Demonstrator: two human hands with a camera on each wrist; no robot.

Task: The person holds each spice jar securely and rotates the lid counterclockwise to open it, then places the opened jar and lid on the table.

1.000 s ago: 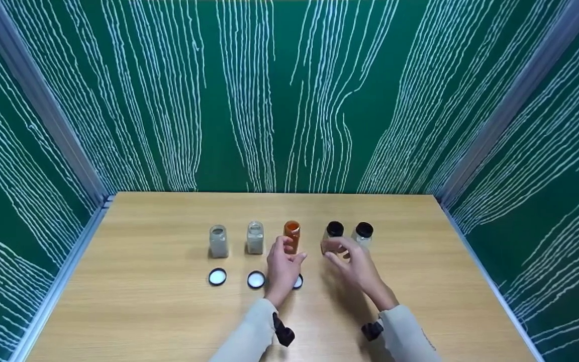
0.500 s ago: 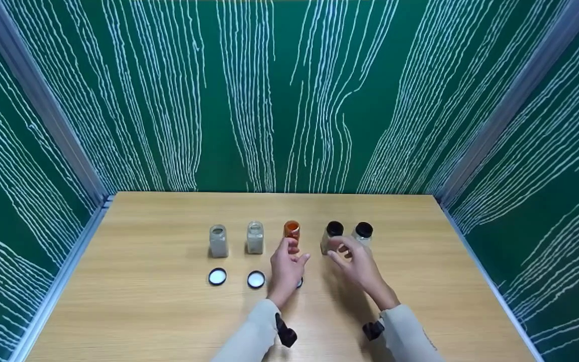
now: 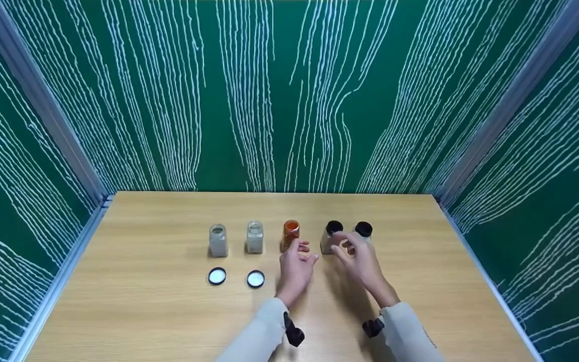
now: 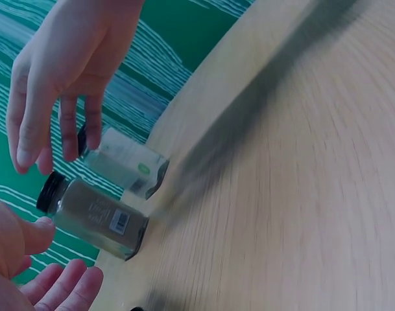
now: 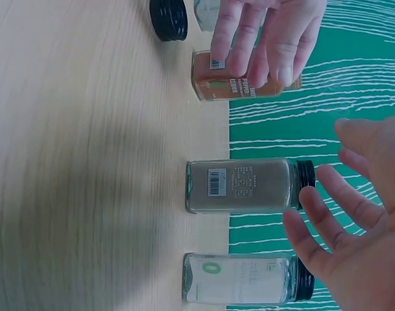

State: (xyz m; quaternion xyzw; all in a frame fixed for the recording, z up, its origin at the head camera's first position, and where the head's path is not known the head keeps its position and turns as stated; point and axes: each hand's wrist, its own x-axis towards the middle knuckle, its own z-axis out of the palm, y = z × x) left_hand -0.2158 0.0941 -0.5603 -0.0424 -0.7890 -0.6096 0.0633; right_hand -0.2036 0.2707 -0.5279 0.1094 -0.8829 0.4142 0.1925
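Note:
My left hand (image 3: 297, 269) hovers just in front of an uncapped spice jar of orange-red powder (image 3: 290, 235), its fingers loosely bent around nothing. My right hand (image 3: 362, 259) is beside a capped spice jar of grey-brown powder (image 5: 239, 186); in the right wrist view its fingertips (image 5: 309, 194) come right at the black cap (image 5: 305, 183), relaxed and apart. Next to that jar stands a capped spice jar with pale contents (image 5: 239, 278), partly behind the right hand in the head view. In the left wrist view both hands flank the grey-brown jar, which stands upright on the table.
Two uncapped jars, one (image 3: 218, 242) far left and another (image 3: 255, 238) beside it, stand in the same row. Their black lids (image 3: 217, 276) lie upturned in front, white inside. A third lid (image 5: 168, 19) shows in the right wrist view. Green patterned walls (image 3: 244, 100) enclose the wooden table (image 3: 143, 301).
My left hand has moved right and slightly back from the orange-red jar, exposing more of it and covering the third lid. The right hand has shifted slightly right and up.

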